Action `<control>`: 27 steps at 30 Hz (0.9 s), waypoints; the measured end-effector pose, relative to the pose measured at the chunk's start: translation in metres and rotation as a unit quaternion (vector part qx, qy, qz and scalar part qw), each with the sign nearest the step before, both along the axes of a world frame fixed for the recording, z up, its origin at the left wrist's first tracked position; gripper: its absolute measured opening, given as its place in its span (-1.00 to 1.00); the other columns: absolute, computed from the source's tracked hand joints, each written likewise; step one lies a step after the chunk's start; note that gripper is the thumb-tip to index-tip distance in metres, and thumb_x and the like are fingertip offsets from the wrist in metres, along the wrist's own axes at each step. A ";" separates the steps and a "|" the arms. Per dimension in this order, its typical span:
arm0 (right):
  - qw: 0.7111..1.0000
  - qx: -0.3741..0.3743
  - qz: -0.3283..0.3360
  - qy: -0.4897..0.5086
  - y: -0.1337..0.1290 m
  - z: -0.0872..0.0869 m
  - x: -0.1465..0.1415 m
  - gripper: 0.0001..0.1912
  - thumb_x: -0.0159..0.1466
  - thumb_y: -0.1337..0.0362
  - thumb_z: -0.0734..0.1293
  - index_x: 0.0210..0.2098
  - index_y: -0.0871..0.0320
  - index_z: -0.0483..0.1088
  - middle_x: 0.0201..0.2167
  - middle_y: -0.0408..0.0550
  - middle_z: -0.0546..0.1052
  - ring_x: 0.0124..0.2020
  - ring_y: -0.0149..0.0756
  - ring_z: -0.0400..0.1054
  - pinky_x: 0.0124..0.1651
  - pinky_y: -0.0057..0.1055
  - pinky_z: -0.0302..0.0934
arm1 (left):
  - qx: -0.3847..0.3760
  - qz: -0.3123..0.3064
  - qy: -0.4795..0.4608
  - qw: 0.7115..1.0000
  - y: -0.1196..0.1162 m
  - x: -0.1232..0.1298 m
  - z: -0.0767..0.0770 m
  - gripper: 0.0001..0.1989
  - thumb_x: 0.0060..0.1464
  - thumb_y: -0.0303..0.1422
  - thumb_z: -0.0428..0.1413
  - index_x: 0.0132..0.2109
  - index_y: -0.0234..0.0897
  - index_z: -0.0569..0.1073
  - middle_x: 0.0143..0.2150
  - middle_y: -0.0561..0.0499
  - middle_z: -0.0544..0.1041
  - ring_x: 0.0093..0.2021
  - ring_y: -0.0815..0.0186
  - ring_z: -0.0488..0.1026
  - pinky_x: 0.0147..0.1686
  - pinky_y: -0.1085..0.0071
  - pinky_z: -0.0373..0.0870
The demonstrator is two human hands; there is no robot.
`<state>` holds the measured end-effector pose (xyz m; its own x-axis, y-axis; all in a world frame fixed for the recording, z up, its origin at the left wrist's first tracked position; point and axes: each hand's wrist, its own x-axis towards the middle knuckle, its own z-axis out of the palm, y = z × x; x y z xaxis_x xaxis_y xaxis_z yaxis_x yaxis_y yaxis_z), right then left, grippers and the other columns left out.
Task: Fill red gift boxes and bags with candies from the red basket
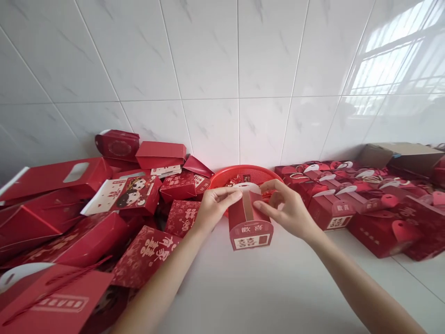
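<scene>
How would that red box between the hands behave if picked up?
The red card gift box looks light for its size, judging by its thin folded walls. It is probably stiff but could dent where the left hand and right hand pinch its top. Being narrow, it may tip if pushed.

Bright daylight fills the view, and a window's reflection [392, 60] glares across the white tile wall [208, 55] at upper right. Shadows are faint and soft on the tabletop [250, 297]. Wide-angle distortion bows the tile lines toward the edges, while the red gift box [250, 227] at centre stays fairly sharp.
</scene>
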<state>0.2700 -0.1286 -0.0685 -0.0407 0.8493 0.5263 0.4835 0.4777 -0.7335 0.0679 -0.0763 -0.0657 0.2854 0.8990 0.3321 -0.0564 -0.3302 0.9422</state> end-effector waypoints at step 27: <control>0.937 -0.169 0.152 -0.267 0.005 -0.015 -0.013 -0.82 0.35 0.11 0.35 -0.19 0.09 0.45 -0.19 -0.08 0.46 -0.32 -0.32 0.33 -0.33 -0.39 0.19 | 0.068 -0.026 0.214 0.974 -0.011 -0.017 -0.046 -0.82 0.11 -0.26 0.15 -0.24 -0.17 0.63 0.12 -0.08 0.53 0.20 0.07 0.42 0.25 0.12 0.27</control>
<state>0.2566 -0.1238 -0.0831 -0.4883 0.8702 0.0660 0.7034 0.4372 -0.5604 0.0511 -0.0876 -0.1113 0.4681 0.8356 0.2876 0.3113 -0.4605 0.8313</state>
